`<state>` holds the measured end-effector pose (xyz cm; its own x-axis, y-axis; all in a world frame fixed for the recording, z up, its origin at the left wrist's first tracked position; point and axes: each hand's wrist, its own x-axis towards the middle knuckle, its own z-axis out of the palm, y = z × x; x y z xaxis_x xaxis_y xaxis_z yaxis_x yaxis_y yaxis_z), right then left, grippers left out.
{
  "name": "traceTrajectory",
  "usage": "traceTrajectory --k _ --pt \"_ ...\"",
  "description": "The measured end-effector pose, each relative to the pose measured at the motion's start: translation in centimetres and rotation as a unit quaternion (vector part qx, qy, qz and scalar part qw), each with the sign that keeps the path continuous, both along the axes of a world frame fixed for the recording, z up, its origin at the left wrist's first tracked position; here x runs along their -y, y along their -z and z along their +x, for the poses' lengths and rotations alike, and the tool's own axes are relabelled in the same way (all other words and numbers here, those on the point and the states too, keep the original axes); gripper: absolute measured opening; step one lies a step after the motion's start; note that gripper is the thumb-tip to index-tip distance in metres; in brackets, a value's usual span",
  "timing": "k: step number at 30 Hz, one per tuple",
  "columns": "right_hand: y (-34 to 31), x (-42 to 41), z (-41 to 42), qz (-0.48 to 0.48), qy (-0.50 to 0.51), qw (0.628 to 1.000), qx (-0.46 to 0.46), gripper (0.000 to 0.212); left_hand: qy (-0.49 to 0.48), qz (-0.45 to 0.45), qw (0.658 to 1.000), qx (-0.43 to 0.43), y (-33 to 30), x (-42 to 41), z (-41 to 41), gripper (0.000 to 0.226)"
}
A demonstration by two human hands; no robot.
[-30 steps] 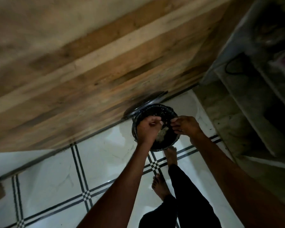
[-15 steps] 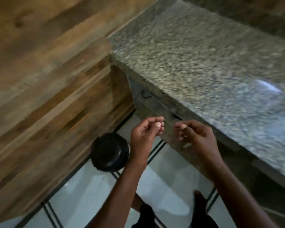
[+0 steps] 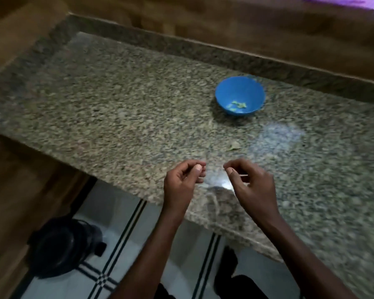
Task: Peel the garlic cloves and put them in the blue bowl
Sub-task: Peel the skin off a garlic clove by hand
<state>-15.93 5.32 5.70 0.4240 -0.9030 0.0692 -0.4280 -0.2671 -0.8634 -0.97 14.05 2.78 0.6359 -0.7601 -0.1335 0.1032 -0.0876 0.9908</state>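
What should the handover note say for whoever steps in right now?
Left hand: fingers curled, thumb against fingertips; whether it holds anything I cannot tell.
Right hand: pinching a thin pale sliver, likely garlic skin.
Blue bowl sits toward the back of the granite counter, a few small pale pieces inside.
A loose scrap lies on the counter between bowl and hands.
Black bin on the floor to the left.
Done: some pieces in the bowl. Left: no unpeeled cloves visible; check.
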Motion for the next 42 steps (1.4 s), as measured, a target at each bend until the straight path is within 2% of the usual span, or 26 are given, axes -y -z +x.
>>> traceTrajectory --k 3,6,8,10,13,17,19,24,25,29,31,34,36,40,42 --pt "1.7 3.6 -3.8 -0.008 0.024 0.999 -0.046 0.009 0.030 0.064 0.994 0.085 2.0 4.5 -2.1 0.014" --pt "4.0 6.4 -5.8 -0.005 0.027 0.995 -0.098 0.002 0.049 0.108 0.964 0.237 4.3 7.9 -2.7 0.013" --pt "5.3 7.8 -6.2 -0.016 0.020 0.991 -0.128 0.009 0.057 0.132 0.928 0.343 5.7 9.4 -2.5 0.022" --pt "6.1 9.0 -6.0 -0.038 0.013 0.985 -0.165 0.015 0.089 0.174 0.879 0.434 7.1 10.5 -2.0 0.041" --pt "6.9 10.4 -5.4 -0.083 0.010 0.971 -0.225 0.018 0.134 0.233 0.825 0.498 8.9 10.8 -1.5 0.064" --pt "7.4 11.2 -5.7 -0.142 0.091 0.951 -0.258 0.023 0.133 0.219 0.803 0.538 10.5 10.5 -1.6 0.064" --pt "7.8 12.1 -6.0 -0.131 0.130 0.947 -0.262 0.029 0.130 0.223 0.798 0.545 10.5 10.5 -1.6 0.064" --pt "8.8 13.9 -5.6 -0.061 0.118 0.955 -0.264 0.000 0.141 0.240 0.797 0.536 10.3 10.5 -1.6 0.064" --pt "8.7 14.2 -5.5 -0.051 0.119 0.957 -0.259 0.004 0.142 0.242 0.798 0.534 10.3 10.5 -1.6 0.064" --pt "6.3 15.4 -3.7 -0.040 0.120 0.976 -0.178 0.010 0.142 0.252 0.793 0.537 10.2 10.6 -1.6 0.065" --pt "4.4 16.7 -1.4 -0.091 0.111 0.982 -0.120 0.016 0.139 0.255 0.791 0.539 10.2 10.7 -1.7 0.065" --pt "1.9 19.9 2.9 -0.163 0.092 0.979 -0.083 0.010 0.136 0.250 0.792 0.540 10.1 10.7 -1.8 0.065" --pt "1.0 22.1 5.7 -0.180 0.068 0.975 -0.112 0.014 0.134 0.248 0.793 0.540 10.0 10.7 -1.8 0.065" --pt "0.9 24.9 8.7 -0.174 0.002 0.955 -0.238 0.026 0.129 0.239 0.796 0.541 9.8 10.7 -1.8 0.065" --pt "1.4 25.0 8.5 -0.172 -0.003 0.955 -0.244 0.029 0.128 0.237 0.796 0.542 9.8 10.7 -1.9 0.065"
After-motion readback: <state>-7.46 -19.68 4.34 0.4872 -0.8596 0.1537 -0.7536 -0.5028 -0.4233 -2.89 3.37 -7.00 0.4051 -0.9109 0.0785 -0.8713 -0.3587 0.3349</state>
